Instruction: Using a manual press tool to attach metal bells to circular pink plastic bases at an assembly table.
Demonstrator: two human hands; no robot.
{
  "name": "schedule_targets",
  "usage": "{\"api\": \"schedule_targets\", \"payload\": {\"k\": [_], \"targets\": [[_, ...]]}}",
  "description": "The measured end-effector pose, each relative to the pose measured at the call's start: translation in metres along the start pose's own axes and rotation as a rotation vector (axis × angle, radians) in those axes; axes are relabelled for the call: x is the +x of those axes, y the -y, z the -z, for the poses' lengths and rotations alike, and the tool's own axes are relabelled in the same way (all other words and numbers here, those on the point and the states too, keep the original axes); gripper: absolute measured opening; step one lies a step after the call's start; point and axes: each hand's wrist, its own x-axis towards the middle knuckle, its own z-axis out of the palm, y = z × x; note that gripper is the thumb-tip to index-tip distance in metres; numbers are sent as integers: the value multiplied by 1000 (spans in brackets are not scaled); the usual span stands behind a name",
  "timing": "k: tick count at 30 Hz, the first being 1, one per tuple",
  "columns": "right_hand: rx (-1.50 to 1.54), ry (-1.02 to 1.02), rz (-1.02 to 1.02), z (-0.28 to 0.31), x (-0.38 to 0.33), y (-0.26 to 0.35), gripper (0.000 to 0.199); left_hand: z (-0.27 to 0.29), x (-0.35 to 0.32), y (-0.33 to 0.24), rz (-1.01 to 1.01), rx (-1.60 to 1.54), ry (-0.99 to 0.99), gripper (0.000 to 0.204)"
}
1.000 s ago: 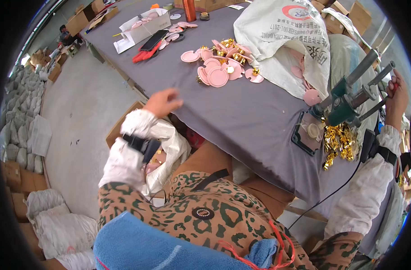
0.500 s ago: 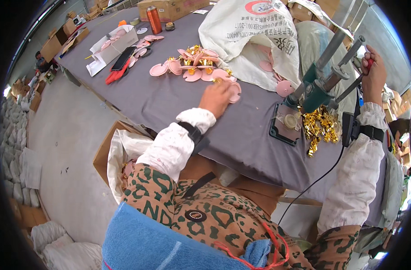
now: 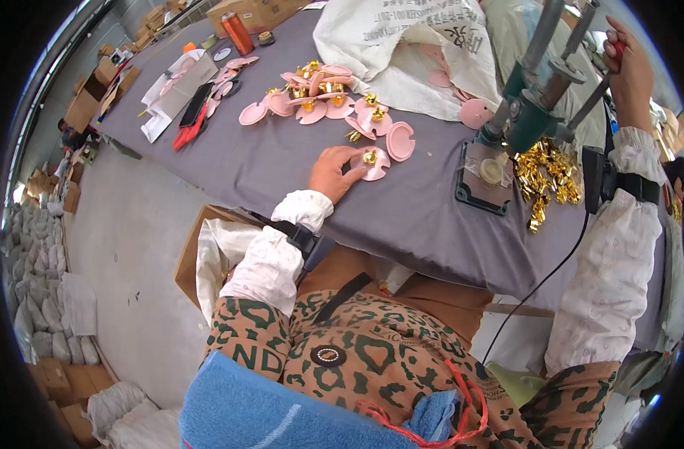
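My left hand (image 3: 334,172) is closed on the edge of a pink disc (image 3: 376,169) with a gold fitting at its middle, low over the cloth-covered table. Beyond it lie a notched pink disc (image 3: 400,142) and a heap of pink discs (image 3: 312,93) with gold pieces among them. My right hand (image 3: 631,63) is raised at the right, its fingers wrapped round the red-knobbed lever (image 3: 590,105) of a green hand press (image 3: 533,120). On the press base sits a pale round die (image 3: 491,172). Gold foil strips (image 3: 545,176) lie beside the base.
A white woven sack (image 3: 409,56) with pink discs at its mouth lies at the back. Left of the heap are a white box (image 3: 178,90), a dark phone (image 3: 196,105) and an orange can (image 3: 238,34). Below the table's near edge stands a lined carton (image 3: 199,254).
My left hand has drawn back from the heap toward me, bringing a pink disc with it. My right hand stays on the lever, slightly higher in view.
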Motion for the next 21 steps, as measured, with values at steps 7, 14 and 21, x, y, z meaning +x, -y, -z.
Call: {"api": "schedule_targets", "payload": {"k": [7, 14, 21], "targets": [[-119, 4, 77, -8, -10, 10, 21, -29, 12, -7, -154, 79, -34, 32], [-31, -36, 127, -3, -2, 2, 19, -49, 17, -108, -302, -123, -87, 25], [-5, -39, 78, -1, 0, -2, 21, -158, 65, -138, -421, -155, 51, 30]]}}
